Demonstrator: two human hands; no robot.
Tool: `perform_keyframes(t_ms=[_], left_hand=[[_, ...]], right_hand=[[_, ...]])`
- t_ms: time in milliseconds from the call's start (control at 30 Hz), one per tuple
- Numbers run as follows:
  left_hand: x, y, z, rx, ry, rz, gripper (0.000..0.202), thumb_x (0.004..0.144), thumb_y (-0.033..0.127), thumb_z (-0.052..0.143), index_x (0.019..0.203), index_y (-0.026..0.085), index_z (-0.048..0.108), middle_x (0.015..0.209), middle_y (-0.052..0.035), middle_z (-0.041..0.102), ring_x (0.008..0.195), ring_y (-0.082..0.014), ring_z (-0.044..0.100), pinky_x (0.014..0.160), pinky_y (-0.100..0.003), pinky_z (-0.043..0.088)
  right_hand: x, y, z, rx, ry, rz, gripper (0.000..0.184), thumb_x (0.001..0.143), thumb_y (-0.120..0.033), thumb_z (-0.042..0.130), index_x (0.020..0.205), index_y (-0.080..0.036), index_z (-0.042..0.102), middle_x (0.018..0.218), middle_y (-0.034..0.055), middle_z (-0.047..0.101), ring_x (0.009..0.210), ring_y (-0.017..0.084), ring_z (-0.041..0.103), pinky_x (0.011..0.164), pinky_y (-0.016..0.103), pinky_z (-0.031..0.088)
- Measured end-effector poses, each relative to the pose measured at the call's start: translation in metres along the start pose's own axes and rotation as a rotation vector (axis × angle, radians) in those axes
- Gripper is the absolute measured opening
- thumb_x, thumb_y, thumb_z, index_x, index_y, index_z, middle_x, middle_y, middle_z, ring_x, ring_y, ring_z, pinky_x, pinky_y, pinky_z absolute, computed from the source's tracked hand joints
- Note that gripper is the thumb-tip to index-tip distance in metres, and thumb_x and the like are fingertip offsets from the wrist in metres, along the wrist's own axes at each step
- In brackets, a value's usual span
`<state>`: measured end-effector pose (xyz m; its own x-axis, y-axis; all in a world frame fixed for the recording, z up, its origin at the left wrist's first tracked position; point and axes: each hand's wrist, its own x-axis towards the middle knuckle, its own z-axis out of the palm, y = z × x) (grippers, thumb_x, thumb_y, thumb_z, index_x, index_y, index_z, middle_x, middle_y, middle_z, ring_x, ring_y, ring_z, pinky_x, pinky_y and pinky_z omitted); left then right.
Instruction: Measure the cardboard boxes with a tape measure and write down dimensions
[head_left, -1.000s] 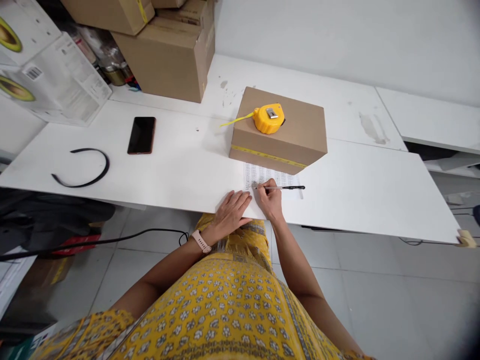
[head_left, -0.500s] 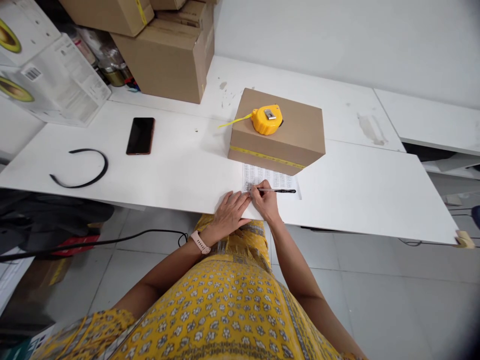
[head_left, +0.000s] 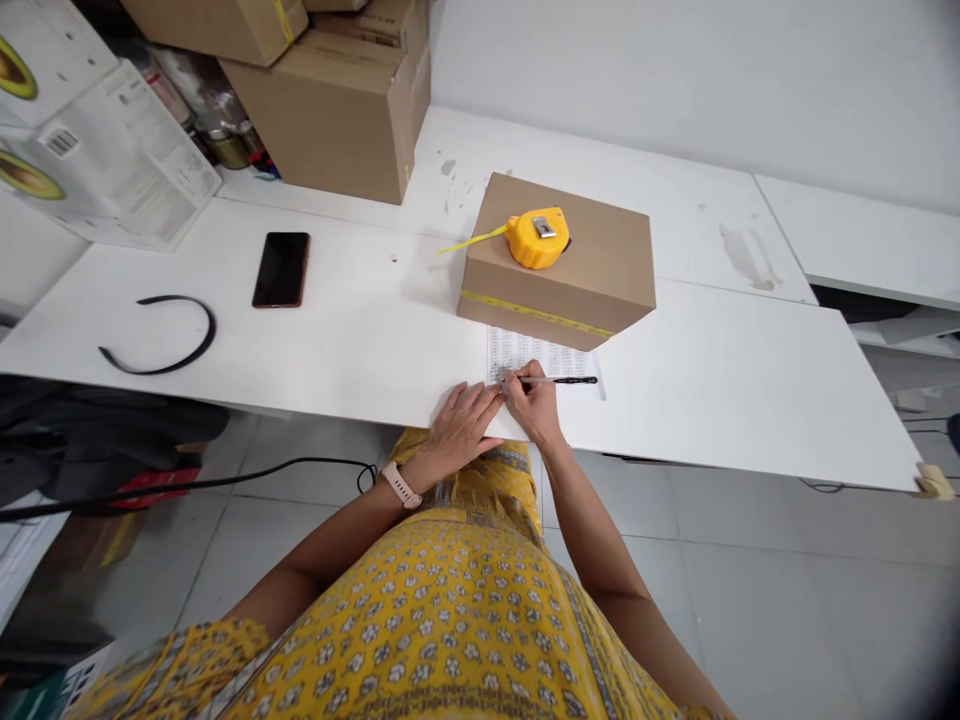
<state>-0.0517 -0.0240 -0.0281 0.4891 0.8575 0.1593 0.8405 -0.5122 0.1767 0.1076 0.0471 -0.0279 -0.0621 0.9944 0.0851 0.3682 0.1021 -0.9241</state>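
Observation:
My right hand (head_left: pixel 534 402) is closed round a pen (head_left: pixel 574 380), its tip end at the left edge of a printed sheet (head_left: pixel 592 385). Beside it my left hand (head_left: pixel 466 420) lies flat with fingers out, at the table's front edge and the sheet's lower left corner. Part of the sheet is hidden under my hands and behind a brown cardboard box (head_left: pixel 592 240). On top of that box rests a yellow tape measure (head_left: pixel 537 240), a short length of its tape sticking out to the left.
A phone (head_left: pixel 281 270) and a black headband (head_left: pixel 206 340) lie on the white table (head_left: pixel 360 330) to the left. Larger cardboard boxes (head_left: pixel 337 130) and a white carton (head_left: pixel 127 160) stand at the back left. A black cable (head_left: pixel 300 462) runs below the front edge.
The pen's back end has shifted very slightly right with my right hand. My left hand, the box and the tape measure look the same, apart from a small camera shift.

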Motion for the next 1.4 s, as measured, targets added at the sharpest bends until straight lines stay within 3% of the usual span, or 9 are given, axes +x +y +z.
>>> perform_keyframes(t_ms=[300,833,967,1100,1233,1400], left_hand=[[0.0,0.0,0.0,-0.022,-0.001,-0.007,0.064,0.097,0.046,0.063,0.149,0.013,0.047,0.155,-0.0157,0.049,0.141,-0.0333,0.044,0.123,-0.051,0.027],[0.0,0.0,-0.001,-0.013,-0.018,-0.01,0.066,0.098,0.047,0.061,0.15,0.009,0.046,0.156,-0.0159,0.049,0.142,-0.0332,0.043,0.123,-0.051,0.027],[0.0,0.0,0.0,-0.015,-0.029,-0.016,0.067,0.097,0.048,0.061,0.15,0.01,0.046,0.157,-0.0159,0.049,0.143,-0.033,0.043,0.124,-0.052,0.027],[0.0,0.0,-0.001,-0.016,-0.031,-0.014,0.067,0.097,0.047,0.062,0.152,0.012,0.045,0.158,-0.0148,0.047,0.144,-0.0328,0.042,0.124,-0.051,0.027],[0.0,0.0,-0.001,-0.018,-0.049,-0.019,0.065,0.098,0.047,0.06,0.152,0.014,0.045,0.158,-0.014,0.047,0.144,-0.0329,0.043,0.124,-0.052,0.028],[0.001,-0.001,-0.001,0.002,-0.082,-0.013,0.067,0.099,0.046,0.059,0.154,0.012,0.042,0.159,-0.0156,0.046,0.145,-0.0345,0.042,0.124,-0.054,0.027]], right_hand=[[0.001,0.002,0.0,-0.018,0.006,-0.005,0.026,0.088,-0.042,0.057,0.073,-0.024,0.045,0.058,-0.007,0.046,0.057,0.012,0.042,0.059,0.026,0.035],[0.0,0.002,0.0,-0.01,0.015,-0.008,0.025,0.088,-0.039,0.057,0.073,-0.024,0.046,0.058,-0.0078,0.044,0.055,0.011,0.04,0.057,0.026,0.033],[0.001,0.002,-0.002,0.038,0.071,0.024,0.024,0.088,-0.038,0.059,0.073,-0.024,0.046,0.06,-0.0073,0.044,0.057,0.012,0.04,0.058,0.027,0.033],[0.001,0.004,-0.006,0.141,0.158,0.035,0.023,0.092,-0.041,0.059,0.08,-0.022,0.052,0.072,-0.0042,0.051,0.068,0.013,0.047,0.066,0.028,0.04],[0.0,0.005,-0.01,0.219,0.109,0.023,0.025,0.09,-0.045,0.065,0.096,-0.022,0.058,0.09,-0.0002,0.061,0.079,0.014,0.054,0.075,0.03,0.045],[0.001,0.007,-0.011,0.214,0.101,0.051,0.025,0.091,-0.047,0.065,0.092,-0.022,0.059,0.083,-0.0007,0.061,0.076,0.014,0.054,0.072,0.029,0.045]])
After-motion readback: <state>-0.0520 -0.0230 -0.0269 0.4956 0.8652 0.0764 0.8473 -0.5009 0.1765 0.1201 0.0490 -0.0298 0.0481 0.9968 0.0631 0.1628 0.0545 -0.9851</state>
